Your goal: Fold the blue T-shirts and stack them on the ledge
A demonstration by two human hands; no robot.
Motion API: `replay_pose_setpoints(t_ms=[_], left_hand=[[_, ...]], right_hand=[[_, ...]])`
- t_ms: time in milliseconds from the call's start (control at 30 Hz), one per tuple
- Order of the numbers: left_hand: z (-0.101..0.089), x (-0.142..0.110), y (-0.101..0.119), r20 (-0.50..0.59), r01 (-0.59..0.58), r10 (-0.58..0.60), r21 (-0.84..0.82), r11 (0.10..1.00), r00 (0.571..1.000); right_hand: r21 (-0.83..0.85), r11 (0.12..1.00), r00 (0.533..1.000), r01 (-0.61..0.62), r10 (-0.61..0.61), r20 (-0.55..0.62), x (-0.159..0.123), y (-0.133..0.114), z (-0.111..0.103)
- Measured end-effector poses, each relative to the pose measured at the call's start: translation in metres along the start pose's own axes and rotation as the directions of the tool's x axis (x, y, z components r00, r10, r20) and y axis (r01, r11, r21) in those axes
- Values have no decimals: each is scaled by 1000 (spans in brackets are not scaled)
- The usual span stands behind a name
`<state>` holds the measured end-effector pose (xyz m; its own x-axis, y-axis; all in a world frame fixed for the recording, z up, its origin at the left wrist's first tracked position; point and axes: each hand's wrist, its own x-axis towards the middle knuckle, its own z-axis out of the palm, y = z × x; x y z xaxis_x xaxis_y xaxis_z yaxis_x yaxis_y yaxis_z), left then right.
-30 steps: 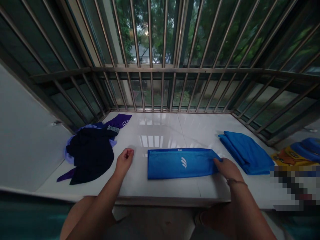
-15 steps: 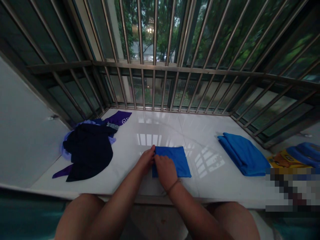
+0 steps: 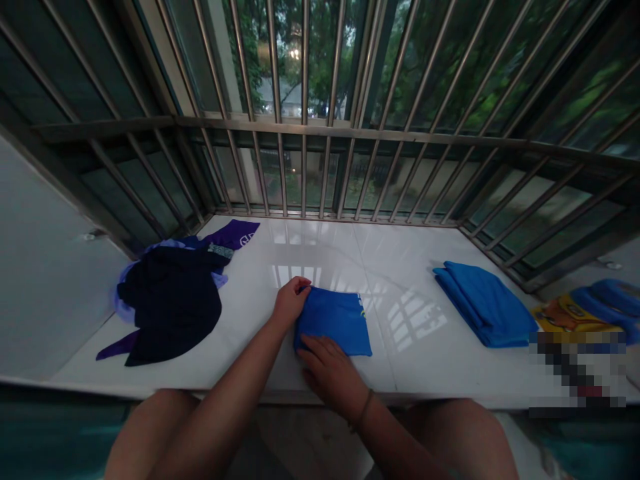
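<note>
A small folded blue cloth point(image 3: 340, 320) lies on the white ledge in front of me, with a bit of white and yellow print at its right edge. My left hand point(image 3: 293, 301) pinches its far left corner between thumb and fingers. At the near left corner is my right hand point(image 3: 330, 370), its fingers over the top of the fabric and its thumb low at the edge. The left side of the cloth looks slightly raised between both hands.
Dark and purple clothes point(image 3: 173, 300) are heaped at the left. A larger folded blue cloth point(image 3: 487, 303) lies at the right, beside a yellow and blue item point(image 3: 580, 310). Metal bars point(image 3: 305, 167) and windows close off the back of the white ledge point(image 3: 320, 243).
My hands have moved apart along the cloth's left edge, the right one toward me, the left slightly away. Print now shows at the cloth's right edge. The view has shifted slightly.
</note>
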<state>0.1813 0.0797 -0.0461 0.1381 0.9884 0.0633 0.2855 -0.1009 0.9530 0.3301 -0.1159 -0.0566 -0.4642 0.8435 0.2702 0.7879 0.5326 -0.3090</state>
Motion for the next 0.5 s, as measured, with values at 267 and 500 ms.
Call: replay_pose_setpoints(t_ms=[267, 500], left_hand=[[-15, 15, 2, -107, -98, 131, 274, 957, 986], [-24, -44, 1, -81, -192, 242, 396, 898, 967]], right_hand=[[23, 995, 991, -97, 98, -96, -12, 10, -17], [-47, 967, 953, -250, 237, -188, -16, 40, -37]])
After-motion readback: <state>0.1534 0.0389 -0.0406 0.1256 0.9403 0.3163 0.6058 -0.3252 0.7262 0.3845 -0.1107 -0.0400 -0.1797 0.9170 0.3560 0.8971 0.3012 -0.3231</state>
